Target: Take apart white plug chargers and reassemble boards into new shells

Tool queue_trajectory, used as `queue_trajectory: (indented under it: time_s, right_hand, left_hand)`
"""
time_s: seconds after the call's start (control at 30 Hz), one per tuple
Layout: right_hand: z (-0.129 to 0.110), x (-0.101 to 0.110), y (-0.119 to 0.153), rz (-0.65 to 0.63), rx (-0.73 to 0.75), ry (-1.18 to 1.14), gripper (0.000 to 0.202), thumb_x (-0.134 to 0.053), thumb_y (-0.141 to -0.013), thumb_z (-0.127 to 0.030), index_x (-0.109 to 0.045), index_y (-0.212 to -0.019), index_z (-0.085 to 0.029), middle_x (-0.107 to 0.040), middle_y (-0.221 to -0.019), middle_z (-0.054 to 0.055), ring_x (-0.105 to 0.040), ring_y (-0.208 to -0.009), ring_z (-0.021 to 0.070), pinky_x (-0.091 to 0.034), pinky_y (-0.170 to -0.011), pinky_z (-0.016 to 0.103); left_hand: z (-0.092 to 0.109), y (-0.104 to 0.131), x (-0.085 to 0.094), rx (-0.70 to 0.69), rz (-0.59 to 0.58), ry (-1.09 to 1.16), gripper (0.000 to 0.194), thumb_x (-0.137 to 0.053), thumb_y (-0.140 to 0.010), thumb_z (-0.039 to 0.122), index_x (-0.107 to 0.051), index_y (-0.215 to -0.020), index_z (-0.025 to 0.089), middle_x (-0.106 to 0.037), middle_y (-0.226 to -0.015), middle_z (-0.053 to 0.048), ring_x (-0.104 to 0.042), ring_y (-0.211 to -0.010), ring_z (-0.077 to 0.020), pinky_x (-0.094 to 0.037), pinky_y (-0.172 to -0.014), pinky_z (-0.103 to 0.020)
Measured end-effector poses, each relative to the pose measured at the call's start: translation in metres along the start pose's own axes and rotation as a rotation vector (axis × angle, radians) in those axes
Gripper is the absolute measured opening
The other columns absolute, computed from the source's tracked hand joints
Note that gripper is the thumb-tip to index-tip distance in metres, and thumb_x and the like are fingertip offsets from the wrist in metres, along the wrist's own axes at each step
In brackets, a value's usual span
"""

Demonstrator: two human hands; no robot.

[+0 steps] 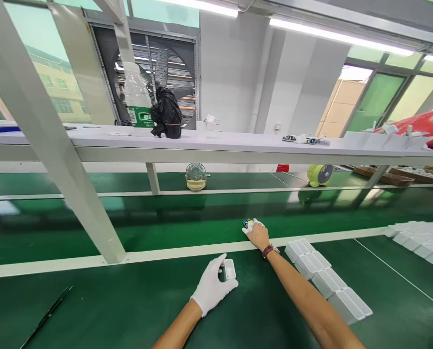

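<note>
My left hand [213, 286], in a white glove, grips a small open white plastic housing [230, 269] between thumb and fingers, just above the dark green bench. Farther forward, my right hand [257, 234] reaches over the bench's pale rail to the green belt. Its fingers are closed on a small circuit board [248, 224] with blue and yellow parts; the fingertips look white-covered. A watch [270, 249] with a dark red strap circles the right wrist. To the right of that forearm stand rows of white plastic housings [325, 281], set side by side.
A slanted pale post [71, 160] rises at the left. A shelf [231, 141] crosses above the belt, bearing a bottle [138, 97] and a black bag [167, 111]. Small fans [196, 175] stand beyond the belt. A black pen-like tool [47, 315] lies left; more white housings [423, 242] sit far right.
</note>
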State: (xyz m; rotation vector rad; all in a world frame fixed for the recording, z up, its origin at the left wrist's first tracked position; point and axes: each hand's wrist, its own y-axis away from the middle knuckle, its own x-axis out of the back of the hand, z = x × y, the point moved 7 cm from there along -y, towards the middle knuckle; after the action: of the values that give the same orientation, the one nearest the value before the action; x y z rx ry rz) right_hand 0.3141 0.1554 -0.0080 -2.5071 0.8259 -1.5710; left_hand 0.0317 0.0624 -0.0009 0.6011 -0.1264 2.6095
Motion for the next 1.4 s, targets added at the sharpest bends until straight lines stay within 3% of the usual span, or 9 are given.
queue_trajectory:
  time_s: [0.1,0.23,0.53,0.67,0.8,0.93,1.03,1.2,1.4]
  right_hand:
    - [-0.005,-0.009,-0.003,-0.039,0.003,-0.054,0.033,-0.065,-0.093,-0.04,-0.064,-0.116,-0.016,-0.064,-0.125,0.011,-0.061,-0.114,0.0264,-0.046,-0.101,0.051]
    - [-0.019,-0.008,0.013,-0.103,0.084,-0.187,0.038,-0.065,-0.088,-0.034,-0.062,-0.12,-0.015,-0.067,-0.125,0.014,-0.066,-0.109,0.0252,-0.051,-0.097,0.04]
    - [-0.016,0.049,0.134,-0.265,0.259,-0.301,0.055,-0.065,-0.085,-0.035,-0.055,-0.137,-0.02,-0.071,-0.114,0.009,-0.069,-0.098,0.0255,-0.055,-0.091,0.04]
    - [-0.007,0.067,0.163,-0.256,0.257,-0.247,0.056,-0.069,-0.083,-0.035,-0.057,-0.135,-0.019,-0.067,-0.121,0.013,-0.061,-0.115,0.0325,-0.047,-0.102,0.05]
    - [-0.006,0.074,0.171,-0.224,0.259,-0.218,0.055,-0.075,-0.078,-0.034,-0.06,-0.128,-0.02,-0.064,-0.126,0.014,-0.053,-0.127,0.0349,-0.039,-0.109,0.051]
    - [-0.013,0.077,0.164,-0.2,0.251,-0.237,0.039,-0.07,-0.079,-0.024,-0.065,-0.117,-0.021,-0.068,-0.107,0.01,-0.061,-0.11,0.0312,-0.045,-0.101,0.047]
    - [-0.022,0.083,0.154,-0.184,0.256,-0.299,0.049,-0.068,-0.075,-0.018,-0.062,-0.124,-0.02,-0.067,-0.099,0.008,-0.064,-0.097,0.0268,-0.051,-0.094,0.043]
    - [-0.049,0.095,0.145,-0.151,0.299,-0.494,0.054,-0.061,-0.083,-0.02,-0.051,-0.136,-0.021,-0.062,-0.114,0.008,-0.066,-0.091,0.0177,-0.058,-0.083,0.032]
    - [-0.074,0.105,0.165,-0.098,0.375,-0.657,0.049,-0.061,-0.086,-0.023,-0.052,-0.134,-0.024,-0.059,-0.128,0.011,-0.065,-0.107,0.0211,-0.061,-0.085,0.034]
  left_hand:
    - [-0.003,0.0,0.0,-0.003,0.001,0.021,0.082,-0.076,-0.067,0.032,-0.05,-0.143,0.02,-0.061,-0.131,-0.009,-0.06,-0.113,-0.0244,-0.046,-0.106,-0.039]
    - [-0.004,0.0,-0.001,-0.011,0.012,0.026,0.082,-0.077,-0.066,0.032,-0.051,-0.142,0.02,-0.062,-0.128,-0.009,-0.061,-0.112,-0.0241,-0.046,-0.106,-0.038]
    - [0.002,-0.006,-0.003,-0.075,0.02,-0.032,0.077,-0.077,-0.068,0.036,-0.052,-0.14,0.02,-0.063,-0.129,-0.01,-0.063,-0.113,-0.0254,-0.05,-0.103,-0.041]
    - [0.01,-0.008,-0.002,-0.09,0.002,-0.094,0.074,-0.075,-0.073,0.038,-0.05,-0.141,0.022,-0.062,-0.132,-0.01,-0.064,-0.111,-0.0256,-0.05,-0.102,-0.043]
    - [0.012,-0.011,-0.007,-0.09,0.008,-0.189,0.083,-0.076,-0.074,0.043,-0.043,-0.147,0.021,-0.058,-0.138,-0.012,-0.062,-0.116,-0.0287,-0.049,-0.104,-0.046]
    - [0.013,-0.015,-0.014,-0.1,0.078,-0.36,0.094,-0.077,-0.073,0.051,-0.036,-0.152,0.021,-0.057,-0.138,-0.017,-0.054,-0.128,-0.0372,-0.043,-0.107,-0.054]
    - [0.01,-0.015,-0.015,-0.086,0.106,-0.363,0.085,-0.073,-0.078,0.047,-0.038,-0.151,0.021,-0.06,-0.132,-0.016,-0.059,-0.122,-0.0345,-0.046,-0.105,-0.051]
    - [0.009,-0.007,-0.006,-0.112,0.164,-0.235,0.074,-0.073,-0.078,0.037,-0.044,-0.145,0.021,-0.062,-0.132,-0.011,-0.064,-0.118,-0.0271,-0.049,-0.106,-0.043]
    - [0.019,0.004,-0.007,-0.317,0.233,-0.255,0.069,-0.075,-0.076,0.024,-0.048,-0.14,0.023,-0.062,-0.131,-0.009,-0.062,-0.12,-0.0259,-0.049,-0.106,-0.044]
